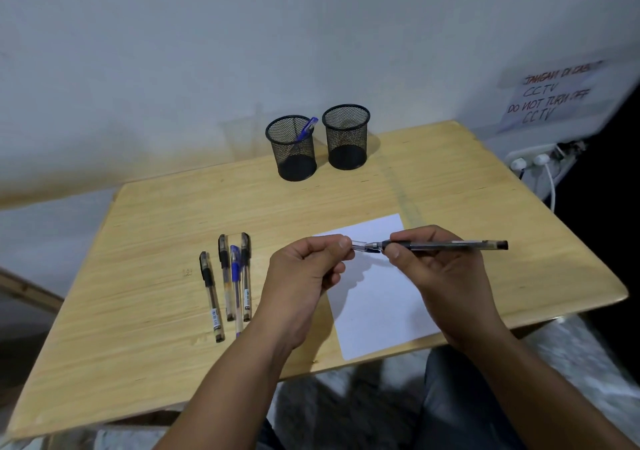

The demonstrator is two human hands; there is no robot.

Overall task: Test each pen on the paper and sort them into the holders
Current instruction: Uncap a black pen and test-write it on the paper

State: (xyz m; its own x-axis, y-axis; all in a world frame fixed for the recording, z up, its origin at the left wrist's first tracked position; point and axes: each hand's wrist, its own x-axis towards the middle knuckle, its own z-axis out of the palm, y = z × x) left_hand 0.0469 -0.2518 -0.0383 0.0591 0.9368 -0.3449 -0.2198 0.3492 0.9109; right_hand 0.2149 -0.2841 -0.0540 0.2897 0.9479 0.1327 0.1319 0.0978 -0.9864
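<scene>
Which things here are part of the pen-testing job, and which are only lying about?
Job: pen in right hand; its cap in left hand; paper; four pens on table; left holder with blue pen; right holder.

Not job: wall notice; plugs.

A plain office corner: wooden desk (pixel 450 179), handwritten CCTV notice (pixel 550 96), wall sockets (pixel 530 162).

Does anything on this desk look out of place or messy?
Nothing much. The four pens lie side by side, only their ends staggered. The paper sits slightly askew and overhangs the desk edge. One blue pen leans in the left holder; the right holder looks empty.
</scene>
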